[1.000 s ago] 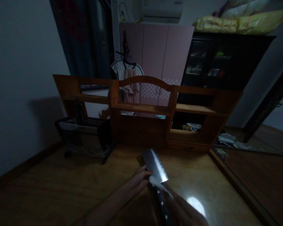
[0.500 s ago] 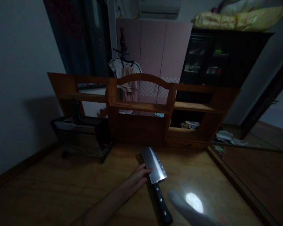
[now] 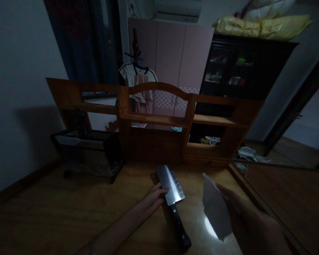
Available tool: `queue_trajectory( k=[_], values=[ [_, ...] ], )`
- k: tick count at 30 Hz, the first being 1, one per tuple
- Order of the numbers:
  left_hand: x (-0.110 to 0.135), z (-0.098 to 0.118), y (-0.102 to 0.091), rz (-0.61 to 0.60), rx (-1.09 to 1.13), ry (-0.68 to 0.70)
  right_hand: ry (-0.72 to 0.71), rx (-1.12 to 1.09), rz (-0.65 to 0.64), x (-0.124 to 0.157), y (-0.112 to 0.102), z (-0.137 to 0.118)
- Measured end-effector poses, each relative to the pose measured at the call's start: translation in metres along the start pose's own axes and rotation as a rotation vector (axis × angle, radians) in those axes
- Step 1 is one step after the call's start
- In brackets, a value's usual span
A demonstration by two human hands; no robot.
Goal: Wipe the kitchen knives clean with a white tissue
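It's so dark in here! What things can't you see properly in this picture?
- Head view: right hand, palm hidden behind the white cloth.
- Cleaver: blade marks too small, dim.
- Black rack: contents lost in shadow.
- Dark cabinet: shelf items too small.

R hand (image 3: 251, 221) off cleaver (image 3: 171, 193) handle, now lifted beside it w/ white cloth (image 3: 215, 209).

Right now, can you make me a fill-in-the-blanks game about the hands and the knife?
1. The left hand touches the cleaver on its ____.
2. The right hand holds a white ____.
3. The cleaver's handle is coloured ____.
4. The cleaver lies on a wooden ____.

Missing words: blade; cloth; black; table
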State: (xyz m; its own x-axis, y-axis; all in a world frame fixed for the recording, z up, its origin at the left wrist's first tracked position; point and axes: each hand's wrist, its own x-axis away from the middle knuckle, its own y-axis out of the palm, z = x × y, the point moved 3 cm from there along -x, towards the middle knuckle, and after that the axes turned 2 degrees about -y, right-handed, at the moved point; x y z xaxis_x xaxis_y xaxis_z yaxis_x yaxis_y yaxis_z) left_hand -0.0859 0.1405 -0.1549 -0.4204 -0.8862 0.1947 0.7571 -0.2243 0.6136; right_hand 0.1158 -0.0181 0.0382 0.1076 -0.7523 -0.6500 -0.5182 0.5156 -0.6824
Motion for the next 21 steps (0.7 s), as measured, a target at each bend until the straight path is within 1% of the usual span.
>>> queue_trajectory(
  k=[3, 5, 7, 9, 11, 12, 13, 15, 19, 21],
  values=[
    [0.001, 0.002, 0.002, 0.033, -0.006, -0.017, 0.055, 0.053, 0.012, 0.004, 0.025, 0.020],
    [0.002, 0.002, 0.004, 0.049, -0.009, -0.024, 0.061, 0.079, -0.038, 0.016, 0.054, 0.023],
    [0.002, 0.002, 0.005, 0.040, -0.005, -0.027, 0.006, 0.031, -0.157, 0.030, 0.089, 0.017],
    [0.001, 0.001, 0.003, 0.025, 0.000, -0.024, -0.018, -0.006, -0.322, 0.045, 0.125, 0.008],
    [-0.002, -0.002, -0.001, 0.032, 0.001, -0.019, -0.035, -0.021, -0.454, 0.056, 0.152, -0.002],
    [-0.004, -0.004, -0.003, 0.037, 0.000, -0.015, -0.020, -0.005, -0.475, 0.060, 0.161, -0.005],
    [-0.005, -0.005, -0.006, 0.040, -0.002, -0.012, -0.014, 0.003, -0.487, 0.064, 0.166, -0.008],
    [-0.008, -0.008, -0.010, 0.028, -0.006, -0.005, -0.002, 0.005, -0.486, 0.069, 0.170, -0.010],
    [-0.008, -0.009, -0.012, -0.035, -0.021, -0.012, -0.020, -0.047, -0.508, 0.081, 0.161, -0.008],
    [-0.005, -0.008, -0.011, -0.034, -0.022, -0.015, -0.032, -0.081, -0.523, 0.089, 0.154, -0.005]
  ],
)
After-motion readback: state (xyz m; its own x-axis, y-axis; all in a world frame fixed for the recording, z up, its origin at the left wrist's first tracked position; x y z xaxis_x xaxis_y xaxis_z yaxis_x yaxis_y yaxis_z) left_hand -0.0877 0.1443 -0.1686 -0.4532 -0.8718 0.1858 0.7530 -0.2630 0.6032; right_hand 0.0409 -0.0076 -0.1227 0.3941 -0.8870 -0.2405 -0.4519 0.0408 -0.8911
